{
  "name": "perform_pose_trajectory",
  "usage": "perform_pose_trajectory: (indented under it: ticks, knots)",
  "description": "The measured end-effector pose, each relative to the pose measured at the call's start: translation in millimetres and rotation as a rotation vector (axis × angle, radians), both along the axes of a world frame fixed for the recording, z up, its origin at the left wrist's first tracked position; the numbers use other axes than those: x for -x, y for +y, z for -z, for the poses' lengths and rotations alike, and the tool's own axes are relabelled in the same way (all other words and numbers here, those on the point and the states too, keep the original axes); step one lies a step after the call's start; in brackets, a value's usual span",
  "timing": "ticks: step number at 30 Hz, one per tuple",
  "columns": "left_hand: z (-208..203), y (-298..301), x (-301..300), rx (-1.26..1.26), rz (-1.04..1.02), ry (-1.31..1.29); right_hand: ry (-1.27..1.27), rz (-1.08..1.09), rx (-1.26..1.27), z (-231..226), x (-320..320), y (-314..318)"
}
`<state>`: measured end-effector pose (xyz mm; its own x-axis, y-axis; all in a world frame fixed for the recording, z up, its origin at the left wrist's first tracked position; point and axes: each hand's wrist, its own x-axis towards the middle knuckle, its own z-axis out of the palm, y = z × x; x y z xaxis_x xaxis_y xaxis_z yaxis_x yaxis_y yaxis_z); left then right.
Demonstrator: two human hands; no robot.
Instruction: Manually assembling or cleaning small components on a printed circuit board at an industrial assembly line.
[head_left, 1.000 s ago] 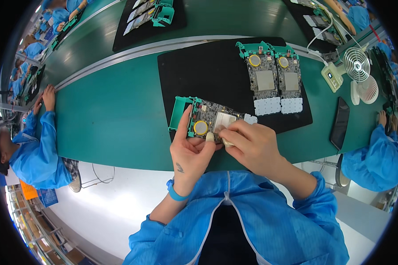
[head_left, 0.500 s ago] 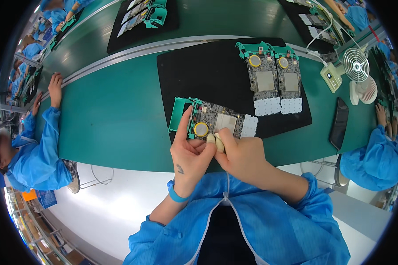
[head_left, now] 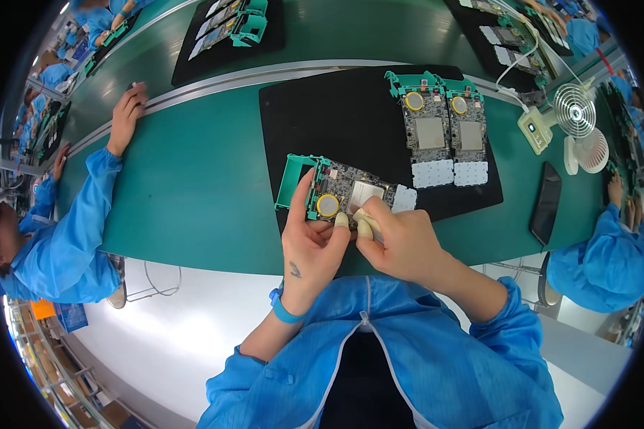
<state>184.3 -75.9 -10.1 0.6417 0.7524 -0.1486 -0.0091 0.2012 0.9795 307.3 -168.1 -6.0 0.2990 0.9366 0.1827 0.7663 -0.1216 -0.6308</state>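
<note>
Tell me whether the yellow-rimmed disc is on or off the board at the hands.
On: the yellow-rimmed disc sits on the circuit board's face, between the green frame and the silver plate.

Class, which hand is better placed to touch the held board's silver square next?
Probably the right hand: its fingers are beside the silver square, whereas the left hand holds the board near its green frame.

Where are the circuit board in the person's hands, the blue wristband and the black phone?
Circuit board (head_left: pixel 366 193): head view, on its silver square plate.
Blue wristband (head_left: pixel 286 312): head view, middle of the band.
Black phone (head_left: pixel 546 203): head view, middle of its dark flat face.
</note>
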Motion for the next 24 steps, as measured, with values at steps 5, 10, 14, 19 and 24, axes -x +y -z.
perform_pose_trajectory:
  ticks: [5, 10, 14, 19, 24]
  knots:
    - [-2.4, -2.8, -0.8, -0.112, 0.022, 0.043, -0.149, 0.053, 0.047, -3.3, 11.2, -1.0]
    - [-0.3, 12.3, -2.4, -0.119, 0.012, 0.074, 0.276, 0.017, 0.067, -11.2, -9.6, 1.5]
    - [-3.6, 28.9, -14.7, -0.174, -0.018, 0.106, 0.228, -0.170, -0.191, -12.0, -28.5, 12.1]
    - [7.2, 38.6, -9.3, -0.147, 0.072, 0.017, -0.069, -0.321, -0.071, -13.5, -38.5, 10.6]
    - [9.0, 41.7, -7.2, -0.007, 0.133, -0.116, -0.103, -0.395, -0.010, -14.9, -43.5, 14.3]
